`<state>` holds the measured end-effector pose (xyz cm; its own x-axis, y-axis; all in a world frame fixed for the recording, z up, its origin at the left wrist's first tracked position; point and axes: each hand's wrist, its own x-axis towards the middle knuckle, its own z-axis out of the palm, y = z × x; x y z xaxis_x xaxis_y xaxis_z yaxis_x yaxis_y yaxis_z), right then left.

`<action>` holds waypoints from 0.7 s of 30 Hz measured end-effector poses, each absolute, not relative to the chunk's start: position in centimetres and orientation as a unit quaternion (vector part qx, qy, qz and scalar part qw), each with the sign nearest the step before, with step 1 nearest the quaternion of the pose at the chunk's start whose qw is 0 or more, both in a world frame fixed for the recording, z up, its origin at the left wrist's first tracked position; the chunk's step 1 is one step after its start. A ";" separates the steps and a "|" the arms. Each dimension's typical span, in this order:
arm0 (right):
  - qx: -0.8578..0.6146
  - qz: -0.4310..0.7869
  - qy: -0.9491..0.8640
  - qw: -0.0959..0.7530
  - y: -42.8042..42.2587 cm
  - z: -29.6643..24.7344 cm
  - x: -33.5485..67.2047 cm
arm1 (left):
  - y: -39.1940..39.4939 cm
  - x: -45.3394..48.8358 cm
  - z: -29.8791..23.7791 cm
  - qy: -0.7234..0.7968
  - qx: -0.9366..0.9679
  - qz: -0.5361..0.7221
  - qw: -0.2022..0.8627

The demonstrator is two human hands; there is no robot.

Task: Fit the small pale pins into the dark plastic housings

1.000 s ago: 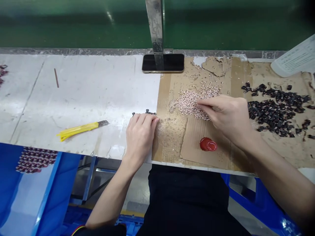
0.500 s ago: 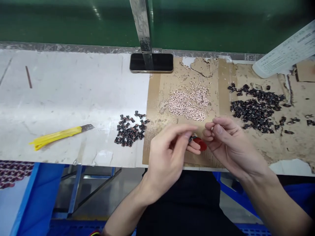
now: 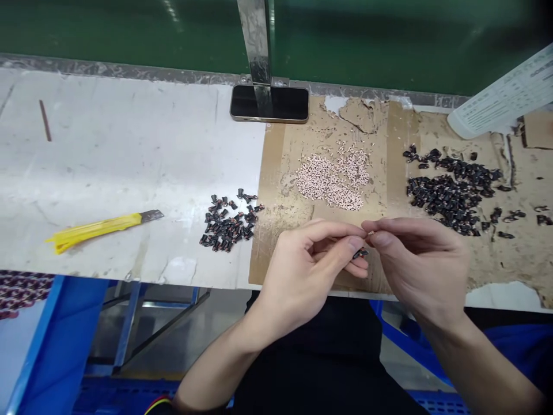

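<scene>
My left hand is closed, its thumb and forefinger pinched together. A small black part with coppery ends shows between its fingers. The fingertips of my right hand are pinched too and meet those of the left; what they hold is too small to make out. Just beyond the hands lies a spread heap of tiny pinkish copper pieces on cardboard. To the left sits a small pile of black parts, and on the right a larger pile of similar black parts.
A yellow utility knife lies on the left with its blade out. At the back a phone rests against a metal post. A white container leans in at the far right, and a thin brown strip lies far left.
My right hand has moved left and turned inward, so its fingertips now meet those of my left hand. The red round thing between the hands is now hidden. The view has shifted slightly.
</scene>
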<state>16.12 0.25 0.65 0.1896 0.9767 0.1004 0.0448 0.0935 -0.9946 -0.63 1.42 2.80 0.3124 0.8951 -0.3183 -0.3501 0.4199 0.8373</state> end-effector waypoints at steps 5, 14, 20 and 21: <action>-0.504 0.252 -0.621 0.544 0.1 0.8 16.2 | 1.9 -1.0 2.7 0.385 0.283 0.393 0.786; -0.438 0.133 -0.705 0.542 0.1 -0.7 16.3 | 2.4 -1.5 2.0 0.358 0.239 0.348 0.833; -0.449 0.104 -0.741 0.488 -0.3 -0.1 16.2 | 2.8 -1.9 1.4 0.345 0.277 0.327 0.835; -0.456 0.107 -0.743 0.478 -0.4 0.1 16.2 | 2.8 -1.9 1.4 0.346 0.284 0.324 0.833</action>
